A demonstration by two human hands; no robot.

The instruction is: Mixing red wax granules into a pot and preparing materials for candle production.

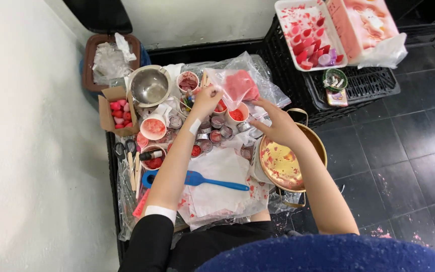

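Note:
My left hand pinches the top left edge of a clear plastic bag that holds pink material. My right hand grips the bag's lower right side, so both hands hold it up above several small cups with red contents. A white cup of red paste sits just under the bag. A white strip is stuck on my left forearm.
A blue spatula lies on stained white paper. A gold pot stands at the right, a steel bowl and a cardboard box of pink pieces at the left. Black crates carry a white tray of red pieces.

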